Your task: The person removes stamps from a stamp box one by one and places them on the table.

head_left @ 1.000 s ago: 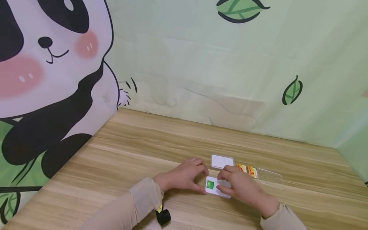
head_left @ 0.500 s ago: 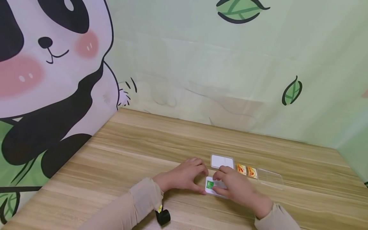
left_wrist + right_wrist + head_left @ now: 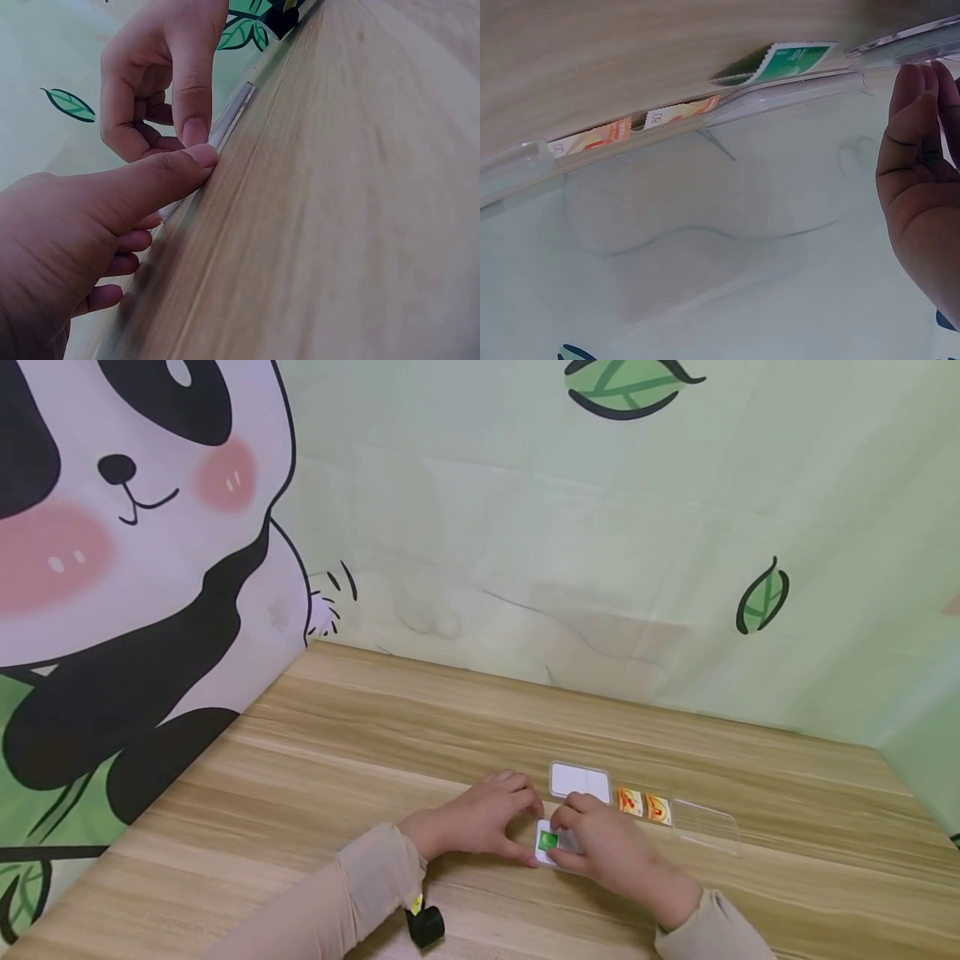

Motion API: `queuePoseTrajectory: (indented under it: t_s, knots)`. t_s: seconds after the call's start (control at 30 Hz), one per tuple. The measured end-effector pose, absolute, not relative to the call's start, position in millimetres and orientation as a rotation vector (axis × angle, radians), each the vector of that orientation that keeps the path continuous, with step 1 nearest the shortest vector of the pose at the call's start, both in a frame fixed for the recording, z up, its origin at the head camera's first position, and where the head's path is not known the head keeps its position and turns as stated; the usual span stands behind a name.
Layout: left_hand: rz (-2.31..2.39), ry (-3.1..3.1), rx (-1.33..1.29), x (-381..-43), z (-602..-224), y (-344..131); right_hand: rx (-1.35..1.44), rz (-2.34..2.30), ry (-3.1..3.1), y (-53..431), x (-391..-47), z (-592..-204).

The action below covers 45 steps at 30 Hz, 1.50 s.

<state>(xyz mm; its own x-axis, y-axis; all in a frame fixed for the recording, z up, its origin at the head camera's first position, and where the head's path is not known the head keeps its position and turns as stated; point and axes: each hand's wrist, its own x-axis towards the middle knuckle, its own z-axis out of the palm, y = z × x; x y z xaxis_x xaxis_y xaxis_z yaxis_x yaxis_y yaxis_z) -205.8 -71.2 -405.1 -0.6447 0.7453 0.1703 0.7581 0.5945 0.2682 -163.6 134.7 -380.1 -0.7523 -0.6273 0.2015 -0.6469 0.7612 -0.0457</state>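
Observation:
A small flat case (image 3: 542,855) with a white inside lies on the table, a green stamp (image 3: 548,841) at its left end. My left hand (image 3: 480,817) holds the case's left end between thumb and fingers; its thumb (image 3: 201,154) touches the edge. Bent over the case is my right hand (image 3: 617,848), thumb and fingertips beside the green stamp's right side. Whether it pinches anything is hidden. In the right wrist view, bunched fingers (image 3: 922,86) meet a clear case (image 3: 900,49). A green stamp (image 3: 795,61) stands tilted near it.
A second white-lined case (image 3: 579,781) lies behind. Two orange stamps (image 3: 630,802) lie to its right, then a clear plastic lid (image 3: 707,827). A black round object (image 3: 427,927) sits by the left sleeve. A panda-print backdrop (image 3: 480,527) rises behind the wooden table (image 3: 360,718).
My right hand has shifted left along the case, from its right half to the green stamp's edge, uncovering more of the orange stamps. My left hand and the case have stayed put.

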Motion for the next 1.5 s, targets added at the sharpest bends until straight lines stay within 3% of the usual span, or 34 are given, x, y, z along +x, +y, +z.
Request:
queuePoseTrajectory:
  t_s: [1.5]
  knots:
    - [-0.501,-2.751,-1.315,-205.9,-405.4,-72.1,1.061,0.139,-2.717,132.5,-162.3,-379.5]
